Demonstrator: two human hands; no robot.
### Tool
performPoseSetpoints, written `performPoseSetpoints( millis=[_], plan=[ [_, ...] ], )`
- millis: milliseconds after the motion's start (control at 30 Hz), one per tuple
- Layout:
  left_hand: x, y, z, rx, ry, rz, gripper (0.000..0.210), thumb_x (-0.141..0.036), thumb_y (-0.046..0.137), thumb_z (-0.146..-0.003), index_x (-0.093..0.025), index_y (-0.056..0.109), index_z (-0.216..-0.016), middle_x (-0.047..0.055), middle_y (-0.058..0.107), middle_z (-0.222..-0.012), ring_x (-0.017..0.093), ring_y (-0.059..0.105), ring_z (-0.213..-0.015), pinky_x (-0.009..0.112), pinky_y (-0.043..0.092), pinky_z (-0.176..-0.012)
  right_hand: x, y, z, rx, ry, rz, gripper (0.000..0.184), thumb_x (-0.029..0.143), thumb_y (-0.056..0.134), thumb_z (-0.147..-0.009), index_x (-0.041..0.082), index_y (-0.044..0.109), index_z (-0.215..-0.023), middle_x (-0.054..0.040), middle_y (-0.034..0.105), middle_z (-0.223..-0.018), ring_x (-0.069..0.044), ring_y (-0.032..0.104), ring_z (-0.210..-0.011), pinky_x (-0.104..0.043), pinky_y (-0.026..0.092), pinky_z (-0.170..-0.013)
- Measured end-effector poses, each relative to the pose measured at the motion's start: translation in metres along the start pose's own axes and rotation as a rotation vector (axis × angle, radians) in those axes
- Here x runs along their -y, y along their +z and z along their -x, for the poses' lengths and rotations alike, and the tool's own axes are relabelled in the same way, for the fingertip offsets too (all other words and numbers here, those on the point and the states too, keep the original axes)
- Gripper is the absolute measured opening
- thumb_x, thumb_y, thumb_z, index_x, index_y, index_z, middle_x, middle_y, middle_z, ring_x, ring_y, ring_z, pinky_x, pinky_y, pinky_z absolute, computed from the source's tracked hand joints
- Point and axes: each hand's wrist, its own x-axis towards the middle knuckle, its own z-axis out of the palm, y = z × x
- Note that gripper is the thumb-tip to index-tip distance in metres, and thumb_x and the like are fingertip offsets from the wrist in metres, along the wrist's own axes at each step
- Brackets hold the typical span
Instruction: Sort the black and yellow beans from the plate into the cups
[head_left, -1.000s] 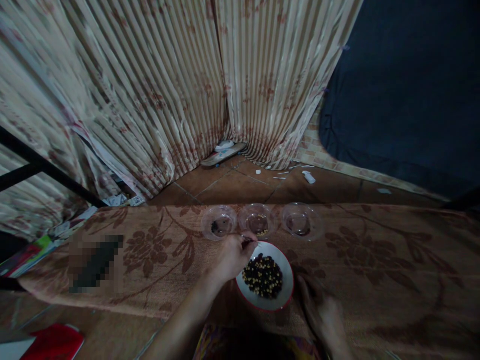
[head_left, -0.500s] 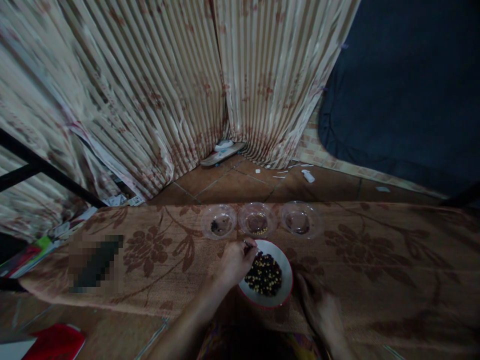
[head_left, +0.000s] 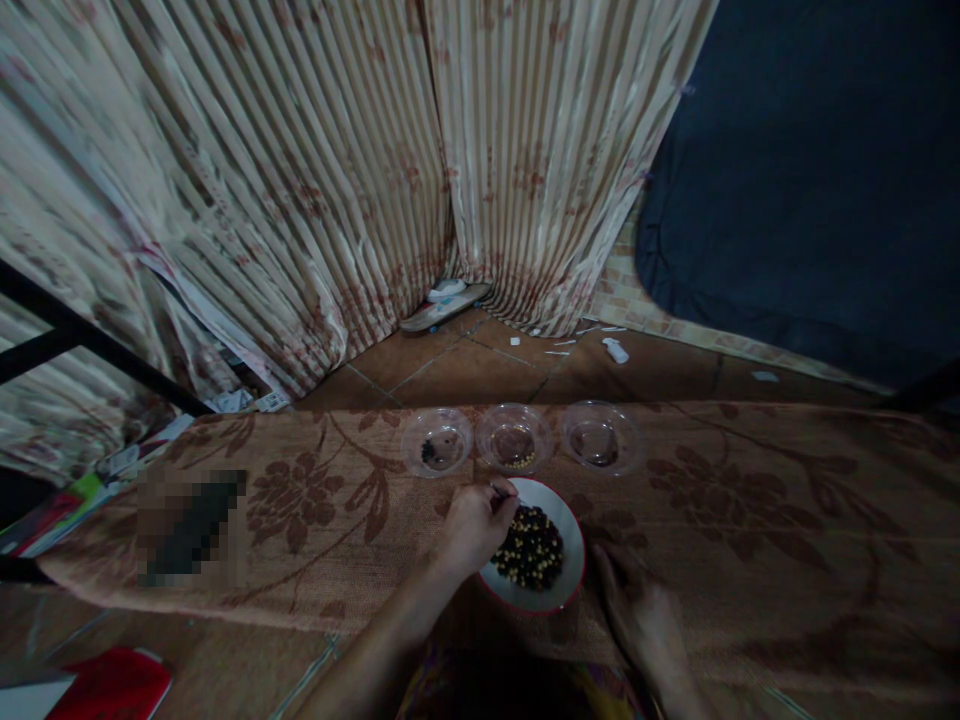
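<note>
A white bowl [head_left: 575, 560] with a red rim holds a mix of dark beans and yellowish ones. Over its upper left rim, my left hand [head_left: 472, 528] has thumb and fingertips pinched together; what is between them is too small and dim to make out. To the right of the bowl, my right hand [head_left: 643, 605] rests low on the cloth, fingers loosely extended in shadow and apart from the rim. Three clear plastic bowls line up behind: the left bowl [head_left: 454, 455] has a few dark beans, the middle bowl [head_left: 510, 425] yellowish ones, the right bowl [head_left: 626, 445] a few dark reddish ones.
A brown flower-patterned cloth [head_left: 360, 590] covers the low table. A blurred-out dark object [head_left: 195, 530] lies on its left part. Beyond the far edge are the tiled floor with a small white bottle [head_left: 616, 350], a skateboard [head_left: 446, 308] and striped curtains [head_left: 360, 180].
My left hand shifts very slightly at the bowl's rim, its fingertips still pinched. My right hand and the bowls stay in place.
</note>
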Motion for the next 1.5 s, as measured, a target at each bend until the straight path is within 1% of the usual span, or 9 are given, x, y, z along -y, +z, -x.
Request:
performPoseSetpoints(
  millis=[133, 233, 400, 667, 1100, 1233, 1333, 1433, 1500],
  plan=[
    [0.001, 0.002, 0.001, 0.006, -0.007, 0.023, 0.016, -0.026, 0.053, -0.085, -0.019, 0.067, -0.084, 0.000, 0.071, -0.075, 0.014, 0.065, -0.068, 0.020, 0.047, -0.063, -0.001, 0.000, 0.000, 0.006, -0.010, -0.020, 0.044, 0.050, 0.035, -0.094, 0.022, 0.069, -0.100, -0.0069, 0.072, -0.103, -0.022, 0.070, -0.090, -0.030, 0.052, -0.075],
    [0.000, 0.003, 0.001, 0.002, 0.004, 0.019, 0.016, -0.026, 0.053, -0.085, -0.019, 0.068, -0.084, 0.000, 0.071, -0.076, 0.014, 0.065, -0.068, 0.020, 0.047, -0.063, -0.001, 0.000, 0.000, 0.013, -0.004, -0.016, 0.045, 0.051, 0.034, -0.094, 0.023, 0.069, -0.101, -0.0059, 0.072, -0.104, -0.022, 0.070, -0.088, -0.030, 0.052, -0.073],
    [-0.001, 0.001, 0.002, 0.003, 0.009, -0.012, 0.016, -0.025, 0.053, -0.084, -0.019, 0.068, -0.083, -0.001, 0.069, -0.069, 0.013, 0.063, -0.061, 0.019, 0.044, -0.058, -0.001, 0.000, 0.000, 0.009, 0.009, -0.001, 0.044, 0.051, 0.035, -0.094, 0.023, 0.069, -0.100, -0.0054, 0.072, -0.104, -0.022, 0.070, -0.087, -0.030, 0.052, -0.072],
    [-0.001, 0.000, 0.002, 0.007, 0.029, -0.030, 0.018, -0.026, 0.052, -0.085, -0.018, 0.068, -0.081, 0.000, 0.068, -0.070, 0.012, 0.061, -0.061, 0.019, 0.043, -0.058, -0.002, 0.000, 0.001, 0.020, -0.001, -0.018, 0.043, 0.049, 0.036, -0.094, 0.022, 0.068, -0.102, -0.0058, 0.072, -0.105, -0.021, 0.070, -0.089, -0.028, 0.052, -0.073],
    [-0.001, -0.001, 0.004, -0.009, 0.012, 0.036, 0.019, -0.027, 0.052, -0.085, -0.018, 0.066, -0.077, -0.001, 0.063, -0.063, 0.012, 0.057, -0.057, 0.019, 0.041, -0.054, -0.004, 0.003, 0.001, 0.025, 0.033, -0.029, 0.046, 0.053, 0.035, -0.093, 0.023, 0.069, -0.100, -0.0064, 0.072, -0.106, -0.023, 0.070, -0.092, -0.030, 0.052, -0.074],
    [-0.005, -0.009, 0.006, -0.034, 0.022, 0.098, 0.017, -0.027, 0.053, -0.084, -0.019, 0.066, -0.076, -0.001, 0.063, -0.063, 0.012, 0.058, -0.058, 0.019, 0.041, -0.054, -0.005, 0.003, 0.002, 0.033, 0.054, -0.018, 0.046, 0.054, 0.035, -0.092, 0.024, 0.069, -0.101, -0.0064, 0.072, -0.105, -0.023, 0.070, -0.092, -0.030, 0.053, -0.073],
    [-0.010, -0.021, 0.007, -0.080, 0.033, 0.173, 0.017, -0.028, 0.054, -0.085, -0.018, 0.066, -0.077, 0.000, 0.064, -0.066, 0.013, 0.059, -0.060, 0.020, 0.044, -0.056, -0.008, 0.004, 0.002, 0.030, 0.049, -0.031, 0.047, 0.054, 0.035, -0.092, 0.023, 0.069, -0.101, -0.0071, 0.072, -0.108, -0.023, 0.070, -0.092, -0.030, 0.053, -0.073],
    [-0.010, -0.042, 0.006, -0.156, 0.027, 0.230, 0.018, -0.031, 0.056, -0.085, -0.017, 0.067, -0.082, 0.001, 0.066, -0.069, 0.013, 0.061, -0.061, 0.020, 0.045, -0.056, -0.016, 0.008, 0.003, 0.041, 0.058, -0.035, 0.049, 0.056, 0.034, -0.089, 0.024, 0.070, -0.099, -0.0072, 0.073, -0.105, -0.024, 0.071, -0.086, -0.032, 0.055, -0.068],
    [-0.007, -0.062, 0.001, -0.258, 0.032, 0.253, 0.020, -0.033, 0.060, -0.083, -0.016, 0.068, -0.083, 0.002, 0.068, -0.070, 0.014, 0.062, -0.062, 0.020, 0.046, -0.055, -0.025, 0.010, 0.002, 0.056, 0.067, -0.016, 0.048, 0.056, 0.035, -0.088, 0.026, 0.072, -0.098, -0.0078, 0.074, -0.099, -0.025, 0.072, -0.079, -0.032, 0.055, -0.062]
  ],
)
